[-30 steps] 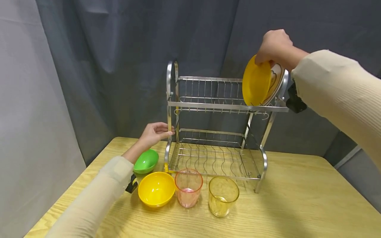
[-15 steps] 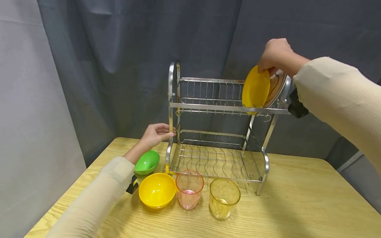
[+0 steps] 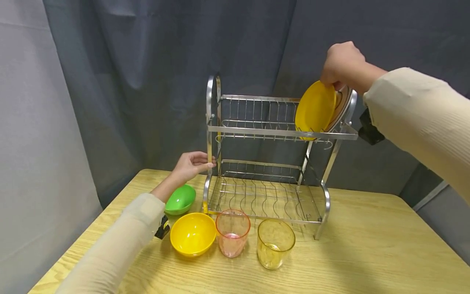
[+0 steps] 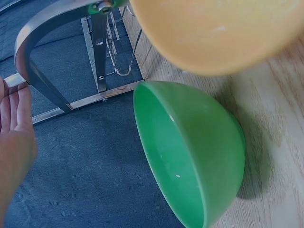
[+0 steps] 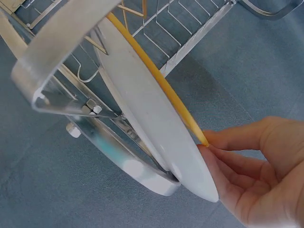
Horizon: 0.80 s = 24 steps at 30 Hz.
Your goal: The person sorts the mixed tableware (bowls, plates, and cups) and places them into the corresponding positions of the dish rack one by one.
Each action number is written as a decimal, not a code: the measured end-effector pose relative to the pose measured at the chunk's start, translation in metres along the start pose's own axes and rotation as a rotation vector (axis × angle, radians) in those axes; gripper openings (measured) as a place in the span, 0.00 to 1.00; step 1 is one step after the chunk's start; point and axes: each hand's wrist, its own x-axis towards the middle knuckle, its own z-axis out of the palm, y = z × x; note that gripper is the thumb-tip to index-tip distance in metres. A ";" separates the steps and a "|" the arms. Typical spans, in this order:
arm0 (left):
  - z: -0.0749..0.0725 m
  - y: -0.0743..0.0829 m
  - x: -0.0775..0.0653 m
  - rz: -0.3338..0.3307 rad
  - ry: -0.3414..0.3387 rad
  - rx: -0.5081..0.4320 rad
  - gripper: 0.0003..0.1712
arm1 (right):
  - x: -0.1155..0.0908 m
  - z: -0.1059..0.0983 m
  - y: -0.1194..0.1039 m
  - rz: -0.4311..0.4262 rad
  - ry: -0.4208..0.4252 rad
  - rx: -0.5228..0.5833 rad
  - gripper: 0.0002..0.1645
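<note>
My right hand (image 3: 342,63) pinches the upper edge of a yellow plate (image 3: 315,109), which stands tilted in the right end of the dish rack's (image 3: 253,131) upper tier. Right beside it leans a white plate (image 5: 152,104), mostly hidden by the yellow one in the head view but seen edge-on in the right wrist view. My left hand (image 3: 191,166) holds the rack's left front post between thumb and fingers. Near that wrist, a green bowl (image 4: 199,142) lies tipped on its side, with a yellow bowl (image 3: 193,234) in front of it.
A clear pink cup (image 3: 233,234) and a clear yellow cup (image 3: 275,245) stand before the rack on the wooden table (image 3: 367,245). The lower tier's wire slots (image 3: 264,196) hold no dishes. A dark curtain (image 3: 165,81) hangs behind.
My right hand has lowered the yellow plate, so its bottom edge sits deeper in the upper tier. Its lower part has shifted slightly left. The left hand stays at the post.
</note>
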 end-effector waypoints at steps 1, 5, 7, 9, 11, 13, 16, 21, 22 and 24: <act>0.000 0.000 0.000 0.000 -0.002 -0.005 0.19 | -0.001 0.000 0.000 -0.002 0.001 -0.010 0.20; 0.000 0.000 0.000 0.004 -0.001 0.002 0.19 | -0.004 0.001 0.001 -0.012 0.017 -0.028 0.20; 0.000 0.000 0.000 0.006 0.002 0.008 0.19 | -0.004 0.001 0.000 -0.016 0.025 -0.038 0.20; 0.000 0.001 0.000 0.011 0.005 0.017 0.18 | -0.005 0.001 0.000 -0.023 0.031 -0.047 0.20; -0.001 0.001 0.000 0.013 0.007 0.018 0.18 | -0.006 0.001 -0.001 -0.031 0.035 -0.058 0.20; -0.001 0.001 0.001 0.014 0.007 0.020 0.18 | -0.007 0.001 -0.002 -0.040 0.037 -0.067 0.20; -0.002 0.000 0.001 0.014 0.003 0.018 0.18 | -0.008 0.001 -0.003 -0.054 0.039 -0.059 0.21; -0.004 -0.002 0.002 0.019 -0.009 0.022 0.18 | -0.012 0.000 -0.004 -0.072 0.041 -0.039 0.21; -0.004 -0.002 0.002 0.017 -0.011 0.023 0.18 | -0.012 0.000 -0.004 -0.079 0.041 -0.038 0.21; -0.003 0.000 0.001 0.011 -0.012 0.019 0.18 | -0.014 -0.002 -0.003 -0.102 0.040 -0.031 0.21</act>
